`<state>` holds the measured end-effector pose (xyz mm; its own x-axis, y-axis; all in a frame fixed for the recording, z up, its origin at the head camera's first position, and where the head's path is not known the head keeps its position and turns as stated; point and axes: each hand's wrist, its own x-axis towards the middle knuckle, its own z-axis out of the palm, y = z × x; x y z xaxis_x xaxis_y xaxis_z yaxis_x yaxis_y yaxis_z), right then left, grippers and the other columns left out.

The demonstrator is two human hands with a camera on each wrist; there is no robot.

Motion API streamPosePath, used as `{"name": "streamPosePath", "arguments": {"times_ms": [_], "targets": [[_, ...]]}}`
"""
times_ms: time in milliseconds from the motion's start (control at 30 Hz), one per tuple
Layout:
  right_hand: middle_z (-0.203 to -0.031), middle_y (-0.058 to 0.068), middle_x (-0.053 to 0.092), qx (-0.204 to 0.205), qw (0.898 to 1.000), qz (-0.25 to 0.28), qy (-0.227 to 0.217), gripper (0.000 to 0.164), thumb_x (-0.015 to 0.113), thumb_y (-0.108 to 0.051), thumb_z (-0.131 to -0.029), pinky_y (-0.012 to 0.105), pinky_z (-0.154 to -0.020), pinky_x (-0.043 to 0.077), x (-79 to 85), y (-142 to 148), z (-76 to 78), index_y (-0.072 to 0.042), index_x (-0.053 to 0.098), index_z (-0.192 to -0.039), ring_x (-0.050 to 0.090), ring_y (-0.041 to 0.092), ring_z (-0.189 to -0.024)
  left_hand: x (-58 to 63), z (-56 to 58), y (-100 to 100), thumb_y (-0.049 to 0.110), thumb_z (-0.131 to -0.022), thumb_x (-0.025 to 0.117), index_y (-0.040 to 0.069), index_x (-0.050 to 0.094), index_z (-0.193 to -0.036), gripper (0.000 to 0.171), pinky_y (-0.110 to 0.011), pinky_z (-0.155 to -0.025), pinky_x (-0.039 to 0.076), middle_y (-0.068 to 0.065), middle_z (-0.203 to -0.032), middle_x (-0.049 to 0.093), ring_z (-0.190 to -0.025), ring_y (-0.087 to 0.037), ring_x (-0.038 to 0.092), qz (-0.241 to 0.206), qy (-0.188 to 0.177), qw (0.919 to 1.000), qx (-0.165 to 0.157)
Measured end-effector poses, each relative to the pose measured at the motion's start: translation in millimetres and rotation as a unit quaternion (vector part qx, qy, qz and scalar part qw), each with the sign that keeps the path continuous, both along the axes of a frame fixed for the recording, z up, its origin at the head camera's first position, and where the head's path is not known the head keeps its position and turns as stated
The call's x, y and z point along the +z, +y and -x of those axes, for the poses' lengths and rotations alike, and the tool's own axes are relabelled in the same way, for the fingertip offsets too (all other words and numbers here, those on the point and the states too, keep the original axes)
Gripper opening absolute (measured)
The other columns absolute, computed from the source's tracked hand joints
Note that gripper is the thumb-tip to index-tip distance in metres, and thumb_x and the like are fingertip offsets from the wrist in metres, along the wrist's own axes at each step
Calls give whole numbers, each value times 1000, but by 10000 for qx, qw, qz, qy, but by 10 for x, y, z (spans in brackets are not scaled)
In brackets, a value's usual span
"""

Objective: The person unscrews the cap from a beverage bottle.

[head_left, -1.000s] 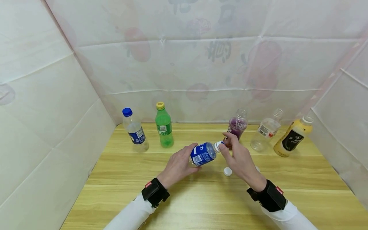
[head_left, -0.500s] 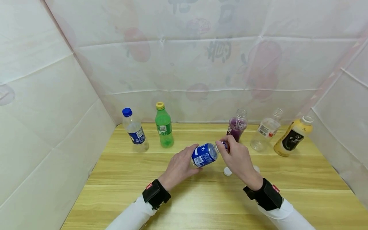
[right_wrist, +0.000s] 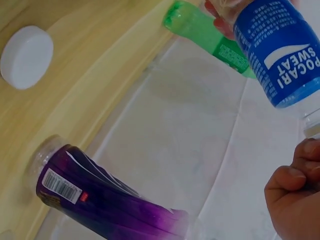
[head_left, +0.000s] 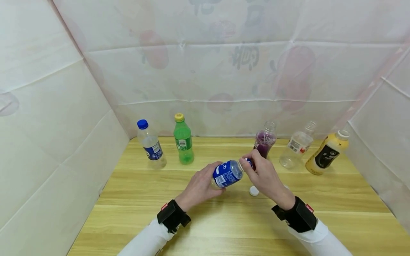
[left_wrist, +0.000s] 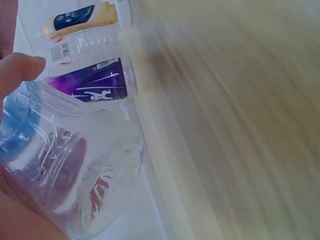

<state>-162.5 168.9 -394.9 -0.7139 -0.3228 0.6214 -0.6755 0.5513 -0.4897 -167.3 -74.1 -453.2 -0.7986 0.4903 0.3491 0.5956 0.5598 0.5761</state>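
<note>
A clear drink bottle with a blue Pocari Sweat label (head_left: 226, 174) lies tilted above the table, its neck towards the right. My left hand (head_left: 200, 185) grips its body, thumb below and fingers over the far side. At the neck, my right hand (head_left: 265, 177) pinches the white cap, which its fingers mostly cover. The bottle's ribbed clear base (left_wrist: 95, 185) fills the lower left of the left wrist view. Below the right hand, a loose white cap (head_left: 254, 191) lies on the table; another white cap (head_left: 286, 186) is partly hidden behind the right wrist.
Behind the right hand stands an uncapped purple bottle (head_left: 266, 140). Right of it are an uncapped clear bottle (head_left: 294, 151) and a yellow bottle (head_left: 326, 154). A green bottle (head_left: 183, 142) and a blue-capped bottle (head_left: 153, 149) stand left. Pale sheets (head_left: 198, 78) wall the table.
My right hand has moved slightly left and its fingers have closed over the white cap, which showed more plainly before. The left hand and the bottle have barely moved.
</note>
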Motion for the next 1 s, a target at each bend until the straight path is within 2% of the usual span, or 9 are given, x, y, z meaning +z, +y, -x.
{"name": "streamPosePath", "arguments": {"times_ms": [233,467,667,1000], "targets": [[-88,-2,58,464,9972,-315,494,44,47,-41,-110,24,-60,46,32,20,47,1,61,-113,51,7,-75,-2,-1,-11,16,-78,91,13,42,-152,89,-44,-98,54,-9,-135,63,-119,-24,64,-588,-921,9935,-329],[-91,0,57,620,9948,-541,606,50,42,-44,-109,25,-64,48,64,41,52,2,61,-115,52,9,-79,-7,-4,-8,19,-79,90,14,42,-153,88,-45,-98,54,-8,-137,62,-120,-24,63,-622,-941,9930,-343],[-96,6,61,850,9902,-767,800,55,39,-45,-109,25,-69,46,94,58,63,5,62,-115,52,12,-83,-11,-6,-14,17,-78,90,14,43,-151,87,-44,-98,54,-7,-135,63,-118,-23,64,-672,-960,9922,-422],[-107,10,64,1320,9811,-911,1081,50,39,-40,-111,27,-83,47,111,104,117,3,62,-117,57,19,-95,-26,-16,-19,16,-79,89,12,41,-151,86,-41,-98,54,-9,-134,63,-118,-23,64,-740,-1143,9890,-584]]}}
